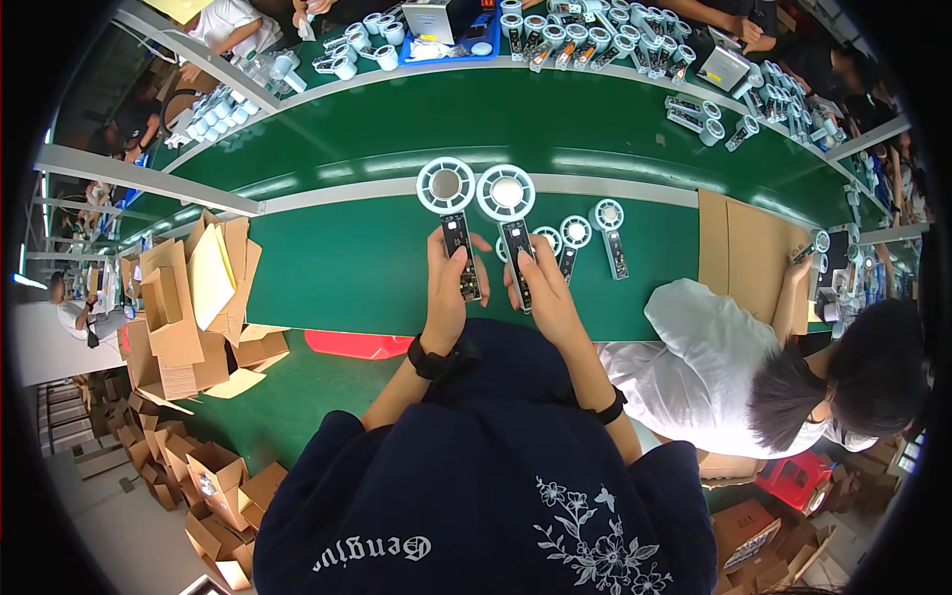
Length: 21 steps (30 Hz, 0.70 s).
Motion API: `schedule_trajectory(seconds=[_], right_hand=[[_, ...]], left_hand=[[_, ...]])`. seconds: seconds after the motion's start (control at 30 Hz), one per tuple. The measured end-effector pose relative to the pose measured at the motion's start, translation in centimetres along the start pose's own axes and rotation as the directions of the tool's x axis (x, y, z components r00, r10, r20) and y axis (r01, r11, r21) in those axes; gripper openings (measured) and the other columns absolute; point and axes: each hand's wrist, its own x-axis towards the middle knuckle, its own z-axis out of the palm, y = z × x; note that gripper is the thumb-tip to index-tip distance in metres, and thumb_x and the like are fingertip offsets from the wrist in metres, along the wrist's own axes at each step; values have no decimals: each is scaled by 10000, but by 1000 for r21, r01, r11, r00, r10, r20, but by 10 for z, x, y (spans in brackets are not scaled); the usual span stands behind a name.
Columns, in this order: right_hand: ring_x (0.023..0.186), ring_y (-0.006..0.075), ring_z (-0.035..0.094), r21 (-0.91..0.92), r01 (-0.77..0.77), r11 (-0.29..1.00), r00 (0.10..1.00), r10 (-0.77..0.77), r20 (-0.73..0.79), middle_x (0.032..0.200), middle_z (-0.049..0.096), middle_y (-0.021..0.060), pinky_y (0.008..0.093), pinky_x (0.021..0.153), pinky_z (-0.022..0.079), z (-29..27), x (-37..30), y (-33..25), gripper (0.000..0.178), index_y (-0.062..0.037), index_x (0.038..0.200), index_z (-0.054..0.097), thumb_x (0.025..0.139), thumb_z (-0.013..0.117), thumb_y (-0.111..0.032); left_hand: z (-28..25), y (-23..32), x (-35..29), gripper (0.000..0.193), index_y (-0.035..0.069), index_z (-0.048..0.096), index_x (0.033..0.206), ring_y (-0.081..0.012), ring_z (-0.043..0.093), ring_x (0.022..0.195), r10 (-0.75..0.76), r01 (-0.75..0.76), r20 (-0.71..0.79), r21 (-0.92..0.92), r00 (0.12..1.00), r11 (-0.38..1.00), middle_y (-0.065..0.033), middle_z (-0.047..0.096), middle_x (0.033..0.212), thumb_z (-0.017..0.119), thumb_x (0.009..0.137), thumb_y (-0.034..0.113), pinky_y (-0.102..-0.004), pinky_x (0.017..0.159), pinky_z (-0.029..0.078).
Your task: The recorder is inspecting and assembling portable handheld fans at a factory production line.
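Note:
My left hand (448,283) is closed around the dark handle of a handheld fan (445,184), its round pale-blue head pointing away from me. A second handheld fan (507,192) of the same kind is gripped in my right hand (543,288). Both are held side by side over the green table, heads nearly touching, with circuit boards showing along the handles. Just beyond my right hand lie several more fans, among them one fan (575,234) partly covered by my fingers and another fan (609,215) farther right.
Behind the table runs a green conveyor belt (416,129), with many fans grouped along its far side. Stacked cardboard boxes (178,317) stand at the left. A co-worker in a white shirt (694,367) sits close on my right, beside a cardboard sheet (749,253). A red bin (357,344) shows below the table edge.

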Motion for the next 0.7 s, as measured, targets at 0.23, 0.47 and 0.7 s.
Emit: schedule_trajectory(seconds=[0.23,0.47,0.7], right_hand=[[542,78,462,12,-2,1000,999,3,-37,746,526,39,204,493,354,5,-1,-3,288,-34,1143,418,1007,326,-271],[482,60,416,38,-29,999,990,34,-134,681,498,15,207,446,327,9,1,-3,255,-34,1059,477,994,404,-270],[467,47,404,34,-14,999,979,21,-200,659,503,3,199,428,305,-5,6,7,242,-29,1022,524,976,465,-259]], left_hand=[[-2,1,-1,300,14,337,1178,-112,503,530,5,-5,0,22,1000,1000,-123,529,999,330,988,246,-221,417,414],[-5,1,1,313,24,319,1199,-104,519,534,-63,63,-22,-10,998,998,-99,541,973,353,996,259,-203,426,414],[-8,-6,7,268,37,350,1130,-121,524,527,-140,136,-28,-102,990,985,-97,543,919,359,996,269,-223,428,427]])
